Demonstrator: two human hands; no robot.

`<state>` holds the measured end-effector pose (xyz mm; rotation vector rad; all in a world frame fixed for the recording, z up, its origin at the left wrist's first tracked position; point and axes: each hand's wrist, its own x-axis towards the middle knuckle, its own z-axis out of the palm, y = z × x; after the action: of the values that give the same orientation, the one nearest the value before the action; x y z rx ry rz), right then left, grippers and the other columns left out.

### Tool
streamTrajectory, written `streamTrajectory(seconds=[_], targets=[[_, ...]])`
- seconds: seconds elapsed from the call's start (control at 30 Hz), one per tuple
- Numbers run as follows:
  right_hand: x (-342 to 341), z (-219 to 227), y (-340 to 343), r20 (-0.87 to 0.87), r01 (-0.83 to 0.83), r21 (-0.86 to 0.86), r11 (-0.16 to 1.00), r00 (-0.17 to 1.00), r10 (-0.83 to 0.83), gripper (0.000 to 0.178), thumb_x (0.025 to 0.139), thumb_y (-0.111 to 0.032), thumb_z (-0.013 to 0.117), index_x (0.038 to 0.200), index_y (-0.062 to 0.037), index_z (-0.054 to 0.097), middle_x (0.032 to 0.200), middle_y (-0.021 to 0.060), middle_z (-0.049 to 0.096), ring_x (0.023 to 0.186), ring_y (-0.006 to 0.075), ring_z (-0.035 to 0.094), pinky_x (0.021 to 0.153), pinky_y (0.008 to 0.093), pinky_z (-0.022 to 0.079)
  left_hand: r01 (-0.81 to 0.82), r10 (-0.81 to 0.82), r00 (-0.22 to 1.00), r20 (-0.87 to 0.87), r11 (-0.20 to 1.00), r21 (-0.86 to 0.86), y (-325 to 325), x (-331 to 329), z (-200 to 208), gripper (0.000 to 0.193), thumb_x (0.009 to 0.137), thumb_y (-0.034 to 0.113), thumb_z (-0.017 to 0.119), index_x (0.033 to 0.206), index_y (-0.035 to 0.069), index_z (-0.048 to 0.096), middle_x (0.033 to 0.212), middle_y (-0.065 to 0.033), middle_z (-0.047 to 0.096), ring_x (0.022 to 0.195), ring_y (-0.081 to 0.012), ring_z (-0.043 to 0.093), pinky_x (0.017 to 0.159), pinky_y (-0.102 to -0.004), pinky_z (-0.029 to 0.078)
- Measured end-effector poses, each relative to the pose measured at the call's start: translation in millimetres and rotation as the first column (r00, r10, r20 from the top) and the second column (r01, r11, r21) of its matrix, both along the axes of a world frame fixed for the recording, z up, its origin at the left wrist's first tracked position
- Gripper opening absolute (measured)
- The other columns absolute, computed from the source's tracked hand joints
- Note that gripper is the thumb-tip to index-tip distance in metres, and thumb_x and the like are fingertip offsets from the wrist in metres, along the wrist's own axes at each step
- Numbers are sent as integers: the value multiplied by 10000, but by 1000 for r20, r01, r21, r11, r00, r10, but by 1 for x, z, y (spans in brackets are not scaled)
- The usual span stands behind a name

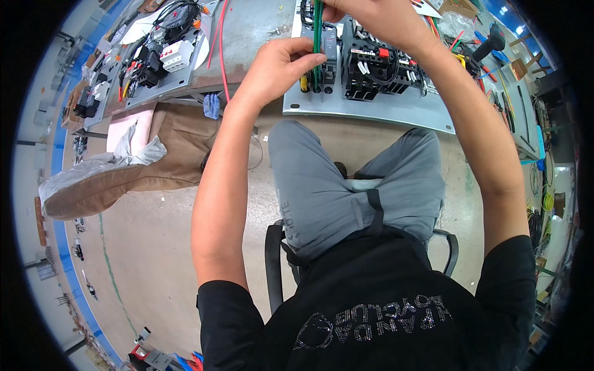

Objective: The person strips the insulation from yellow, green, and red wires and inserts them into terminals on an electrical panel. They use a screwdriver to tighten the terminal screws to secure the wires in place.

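Note:
Green wires [317, 43] stand upright in a narrow bundle at the left side of a metal mounting plate [371, 110]. My left hand [278, 68] is closed, thumb and forefinger pinching the bundle at mid-height. Higher up, near the top edge of the picture, my right hand [371, 18] has its bent fingers closed against the upper part of the same wires; its fingertips are partly cut off. Right behind the bundle sits a grey electrical module [330, 52]. Black contactors [365, 71] with short wires and a red part stand further right on the plate.
On the left bench lies another plate with black components and a white breaker block [177, 55]. A red cable [223, 55] hangs over the bench edge. A power drill [489, 44] and loose wires lie at the right. A cardboard-brown covered form [167, 154] is below left.

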<state>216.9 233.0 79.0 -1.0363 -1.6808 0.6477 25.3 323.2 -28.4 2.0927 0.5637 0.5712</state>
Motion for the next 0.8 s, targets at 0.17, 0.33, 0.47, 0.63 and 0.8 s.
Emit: streamTrajectory(seconds=[0.17, 0.33, 0.47, 0.63, 0.8], targets=[[1, -24, -7, 43, 53, -10, 999, 998, -52, 177, 1052, -81, 639, 1199, 10, 602, 931, 28, 670, 760, 82, 633, 686, 268, 540, -46, 54, 990, -132, 997, 64, -5, 1, -6, 280, 960, 271, 787, 1023, -1, 764, 905, -69, 702, 832, -137, 610, 781, -317, 505], [2, -39, -10, -28, 77, -13, 997, 997, -78, 176, 1048, -67, 632, 1203, 6, 593, 932, 24, 665, 762, 74, 627, 691, 261, 537, -28, 57, 993, -106, 966, 256, -3, 2, -17, 272, 940, 271, 788, 988, 7, 747, 889, -88, 623, 800, -215, 585, 756, -363, 496], [5, -41, -12, -42, 106, -20, 994, 993, -106, 179, 1043, -63, 632, 1204, 4, 591, 941, 24, 663, 760, 74, 623, 693, 256, 537, -8, 36, 994, -99, 962, 273, -4, 5, -14, 268, 942, 265, 781, 983, 3, 742, 898, -99, 626, 807, -236, 590, 760, -380, 495], [2, -41, -12, -71, 148, -30, 988, 986, -150, 175, 1037, -64, 647, 1190, -4, 588, 952, 25, 661, 763, 75, 629, 691, 248, 537, 20, 11, 994, -105, 958, 287, -2, 5, -11, 249, 953, 245, 763, 997, 2, 727, 899, -119, 625, 829, -269, 593, 769, -396, 491], [-6, -42, -17, -146, 239, -90, 967, 957, -250, 175, 1035, -69, 659, 1186, -14, 590, 954, 27, 666, 763, 74, 639, 670, 238, 541, 84, -47, 989, -141, 959, 270, 2, 7, -7, 238, 976, 216, 731, 970, -15, 679, 878, -139, 611, 818, -283, 576, 760, -411, 480]])
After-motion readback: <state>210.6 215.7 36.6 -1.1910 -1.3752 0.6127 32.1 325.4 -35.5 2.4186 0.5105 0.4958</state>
